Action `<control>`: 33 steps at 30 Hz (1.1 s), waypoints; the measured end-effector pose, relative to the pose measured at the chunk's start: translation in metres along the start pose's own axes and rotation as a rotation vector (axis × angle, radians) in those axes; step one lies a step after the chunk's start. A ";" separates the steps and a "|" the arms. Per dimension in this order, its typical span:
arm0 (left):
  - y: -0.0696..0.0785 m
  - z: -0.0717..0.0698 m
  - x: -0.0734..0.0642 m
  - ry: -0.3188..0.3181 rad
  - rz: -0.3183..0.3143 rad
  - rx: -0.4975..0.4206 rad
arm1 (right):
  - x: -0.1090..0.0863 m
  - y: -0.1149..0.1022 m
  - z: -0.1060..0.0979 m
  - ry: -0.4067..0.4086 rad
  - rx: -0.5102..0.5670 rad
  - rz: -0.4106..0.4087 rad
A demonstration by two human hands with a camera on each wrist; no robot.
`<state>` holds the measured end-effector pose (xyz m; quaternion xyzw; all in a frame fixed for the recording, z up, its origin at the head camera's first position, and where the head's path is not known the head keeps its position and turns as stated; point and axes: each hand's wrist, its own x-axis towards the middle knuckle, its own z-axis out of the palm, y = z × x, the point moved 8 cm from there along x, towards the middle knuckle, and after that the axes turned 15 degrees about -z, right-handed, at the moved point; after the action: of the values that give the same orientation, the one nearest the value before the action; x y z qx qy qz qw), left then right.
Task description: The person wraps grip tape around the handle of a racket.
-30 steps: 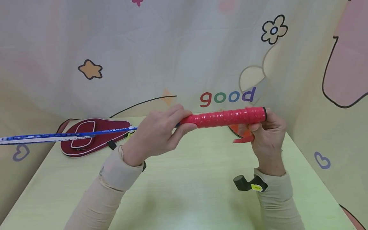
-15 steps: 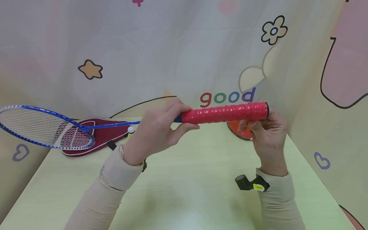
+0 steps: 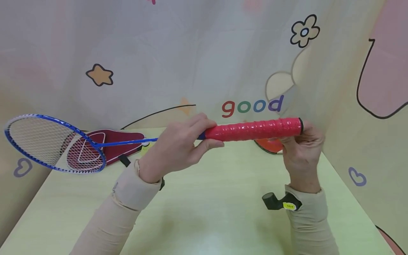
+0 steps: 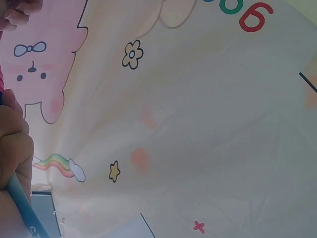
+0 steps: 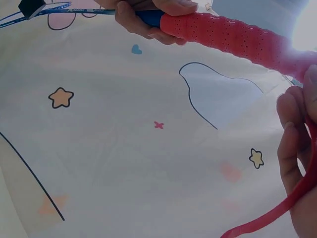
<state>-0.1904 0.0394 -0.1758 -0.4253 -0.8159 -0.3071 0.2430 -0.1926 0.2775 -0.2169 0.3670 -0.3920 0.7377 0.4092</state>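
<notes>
A blue badminton racket [image 3: 71,141] is held level above the table, its strung head out to the left. Red perforated grip tape [image 3: 251,130] winds round its handle in overlapping turns up to a black-edged butt end. My left hand [image 3: 178,147] grips the racket where blue cone meets red handle; in the left wrist view, fingers wrap the blue shaft [image 4: 22,203]. At the butt end, my right hand [image 3: 302,152] pinches the tape with thumb and fingers. A loose red tape strip [image 5: 262,220] trails down past this hand in the right wrist view.
A dark red racket bag [image 3: 119,143] lies at the table's back left, with a yellow-skirted shuttlecock [image 3: 146,146] beside it. Behind the handle at the back right is a red-orange paddle-like disc [image 3: 271,145]. Patterned curtains [image 3: 204,63] close off the back and sides.
The racket has rolled about its length, so its head went from edge-on to showing its strings. Both hands have shifted slightly right. The tape's loose end has gone out of sight in the head view.
</notes>
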 end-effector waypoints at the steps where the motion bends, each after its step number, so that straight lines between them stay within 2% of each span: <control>1: 0.000 0.000 0.000 -0.005 -0.001 -0.001 | 0.001 -0.001 0.000 0.003 -0.005 -0.006; 4: 0.001 0.001 0.001 -0.017 -0.006 0.000 | 0.001 0.001 0.001 0.006 0.004 0.019; 9: -0.002 0.002 0.000 -0.042 -0.020 -0.007 | -0.004 0.008 0.006 -0.047 0.024 0.134; 12: -0.004 0.003 -0.001 -0.058 -0.035 -0.009 | -0.006 0.008 0.008 -0.081 0.021 0.142; 14: -0.006 0.003 -0.001 -0.058 -0.044 0.007 | -0.006 0.008 0.008 -0.072 0.020 0.118; 17: -0.009 -0.001 0.002 -0.023 -0.067 0.032 | -0.005 0.008 0.009 -0.044 0.023 0.080; 20: -0.009 -0.004 0.003 0.027 -0.064 0.028 | -0.005 0.009 0.009 -0.027 0.009 0.067; 27: -0.010 -0.006 -0.001 0.083 -0.055 -0.020 | -0.005 0.012 0.008 -0.104 0.004 0.160; 31: -0.008 -0.005 -0.003 0.086 -0.042 0.010 | -0.006 0.012 0.010 -0.140 -0.034 0.199; 33: -0.006 -0.003 -0.003 0.085 -0.032 0.034 | -0.006 0.010 0.009 -0.150 -0.088 0.195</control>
<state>-0.1938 0.0326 -0.1776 -0.3945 -0.8168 -0.3148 0.2794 -0.1972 0.2636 -0.2213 0.3630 -0.4873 0.7266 0.3207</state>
